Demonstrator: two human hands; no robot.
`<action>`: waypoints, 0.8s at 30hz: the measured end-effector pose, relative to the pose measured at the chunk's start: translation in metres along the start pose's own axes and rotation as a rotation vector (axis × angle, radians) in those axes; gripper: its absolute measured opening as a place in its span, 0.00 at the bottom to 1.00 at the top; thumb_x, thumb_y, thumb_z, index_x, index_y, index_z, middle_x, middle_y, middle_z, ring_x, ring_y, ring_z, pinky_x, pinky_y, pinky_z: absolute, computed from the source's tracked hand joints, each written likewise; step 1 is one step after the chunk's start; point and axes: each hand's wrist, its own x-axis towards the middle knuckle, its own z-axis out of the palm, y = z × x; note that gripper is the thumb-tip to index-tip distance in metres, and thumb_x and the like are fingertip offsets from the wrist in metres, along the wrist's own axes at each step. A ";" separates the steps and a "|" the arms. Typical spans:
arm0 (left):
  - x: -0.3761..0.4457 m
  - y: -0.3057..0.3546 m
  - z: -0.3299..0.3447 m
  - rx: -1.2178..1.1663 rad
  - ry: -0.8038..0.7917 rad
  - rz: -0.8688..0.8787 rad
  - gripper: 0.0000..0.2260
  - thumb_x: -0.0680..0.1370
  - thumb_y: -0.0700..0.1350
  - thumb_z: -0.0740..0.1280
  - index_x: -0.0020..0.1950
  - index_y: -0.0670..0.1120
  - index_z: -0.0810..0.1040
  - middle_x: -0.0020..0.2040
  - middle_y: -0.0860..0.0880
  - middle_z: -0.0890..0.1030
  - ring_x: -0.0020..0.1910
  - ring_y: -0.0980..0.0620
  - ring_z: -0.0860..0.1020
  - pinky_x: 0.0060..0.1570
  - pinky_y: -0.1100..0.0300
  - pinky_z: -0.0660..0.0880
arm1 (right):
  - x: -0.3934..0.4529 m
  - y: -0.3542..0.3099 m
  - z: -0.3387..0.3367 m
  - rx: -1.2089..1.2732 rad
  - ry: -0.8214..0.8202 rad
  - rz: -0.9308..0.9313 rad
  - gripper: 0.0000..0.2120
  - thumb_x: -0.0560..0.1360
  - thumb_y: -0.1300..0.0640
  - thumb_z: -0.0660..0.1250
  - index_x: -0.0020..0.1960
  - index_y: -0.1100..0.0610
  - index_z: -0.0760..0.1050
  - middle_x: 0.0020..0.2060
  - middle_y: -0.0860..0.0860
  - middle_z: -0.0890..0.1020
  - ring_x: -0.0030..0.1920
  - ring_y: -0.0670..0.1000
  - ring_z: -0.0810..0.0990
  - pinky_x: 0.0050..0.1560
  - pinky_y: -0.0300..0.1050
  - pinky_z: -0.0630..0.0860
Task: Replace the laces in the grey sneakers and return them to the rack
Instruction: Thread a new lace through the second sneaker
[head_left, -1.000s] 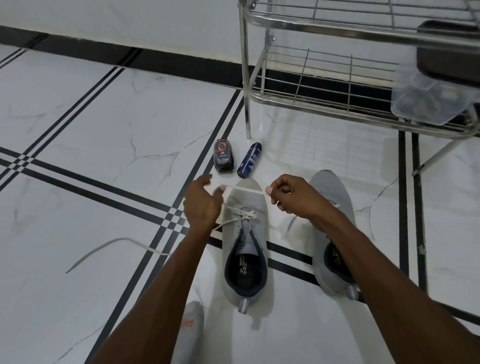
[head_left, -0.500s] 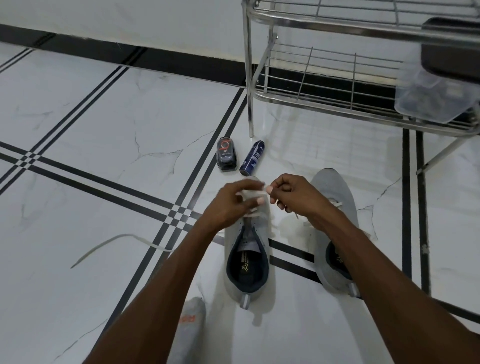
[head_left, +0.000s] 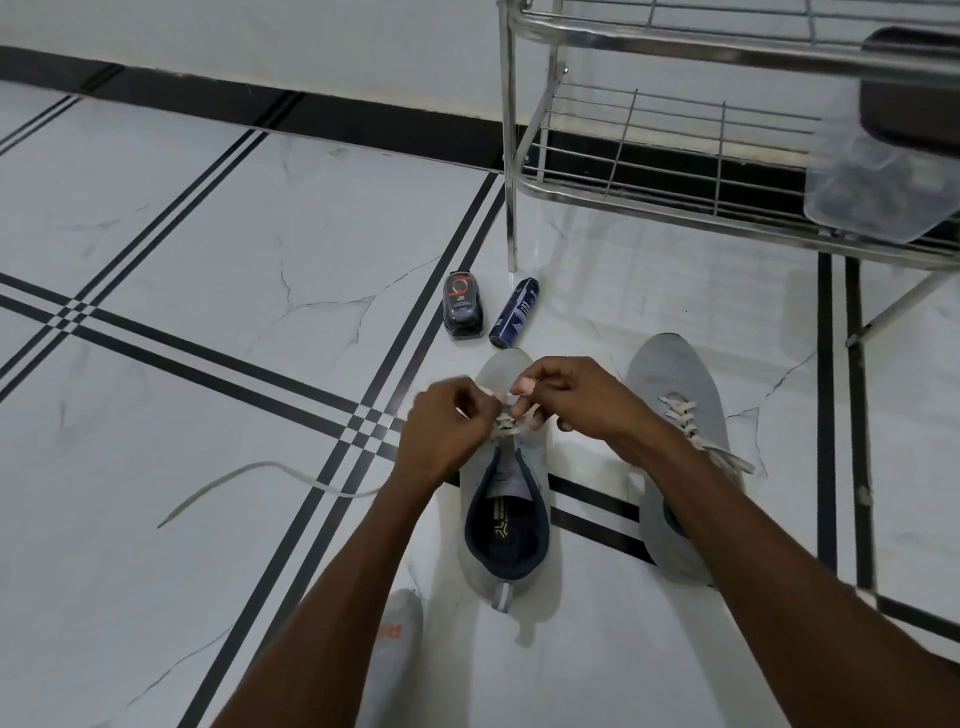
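Down by my knees, the near sneaker (head_left: 511, 525) sits on the floor (head_left: 208, 389), only its toe-end eyelets laced. My left hand (head_left: 447, 431) and right hand (head_left: 566, 397) meet over it, each pinching the white lace (head_left: 506, 428). I'd keep both ends even and flat before crossing. Beyond sits the laced second sneaker (head_left: 675, 415), then the rack (head_left: 675, 202).

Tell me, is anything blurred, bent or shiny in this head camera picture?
Head view: the left hand and right hand are a little motion-blurred over the grey sneaker; the wide lens bows the metal rack; the glossy floor mirrors the rack's bars and carries soft shadows.
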 end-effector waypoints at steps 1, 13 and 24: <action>-0.004 0.002 -0.001 0.023 -0.092 -0.019 0.12 0.77 0.56 0.68 0.38 0.51 0.81 0.34 0.54 0.83 0.36 0.54 0.82 0.39 0.54 0.79 | 0.002 0.001 0.002 -0.019 0.017 0.013 0.09 0.84 0.57 0.62 0.54 0.58 0.81 0.45 0.53 0.88 0.41 0.52 0.85 0.31 0.29 0.70; -0.023 -0.009 -0.004 -0.103 0.020 -0.030 0.05 0.76 0.48 0.73 0.46 0.50 0.79 0.43 0.54 0.81 0.38 0.54 0.81 0.36 0.54 0.81 | 0.013 0.013 0.022 -0.416 0.116 -0.126 0.04 0.75 0.62 0.71 0.44 0.54 0.83 0.37 0.50 0.87 0.38 0.46 0.85 0.46 0.47 0.83; -0.030 -0.011 0.000 0.083 -0.101 -0.119 0.12 0.74 0.53 0.75 0.49 0.45 0.86 0.41 0.50 0.86 0.41 0.57 0.83 0.41 0.64 0.79 | 0.015 0.024 0.030 -0.610 0.097 -0.137 0.04 0.74 0.57 0.74 0.45 0.58 0.86 0.42 0.53 0.87 0.42 0.50 0.82 0.45 0.40 0.74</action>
